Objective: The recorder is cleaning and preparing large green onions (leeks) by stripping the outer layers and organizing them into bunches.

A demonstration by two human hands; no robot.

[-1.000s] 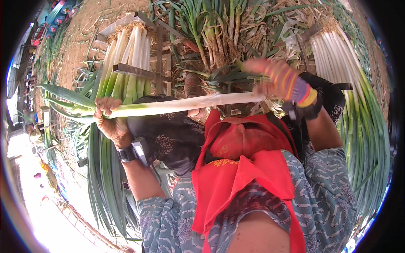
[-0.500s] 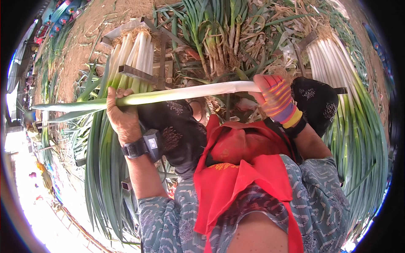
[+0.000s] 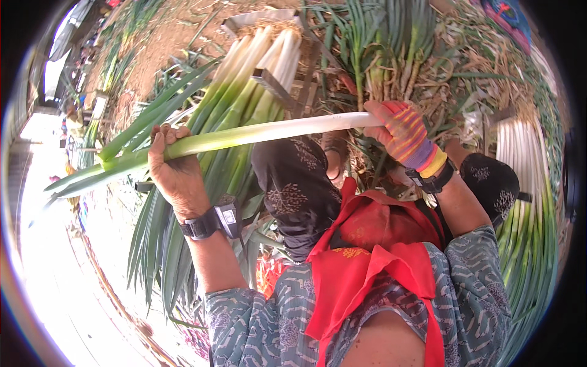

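Note:
A long leek [image 3: 269,133] lies crosswise in front of me, its white end to the right and its green leaves to the left. My bare left hand [image 3: 174,162] is closed around the green part where the leaves spread. At the white end, my right hand [image 3: 400,131], in a striped knitted glove with bare fingertips showing, grips the shaft; the root end is hidden by the fingers. Beneath the held leek, on the left, a pile of leeks [image 3: 235,92] rests in a metal frame [image 3: 275,88], roots pointing away from me.
Another pile of leeks [image 3: 523,153] stands to the right beyond my knee. Untrimmed leeks [image 3: 391,49] lie straight ahead, with dry leaf scraps [image 3: 471,61] around them on the soil. A red cloth [image 3: 373,263] hangs over my front.
My view has turned left, so the piles and my knees appear further right. Both hands keep their grip on the leek, and its leaf end now hangs a little lower.

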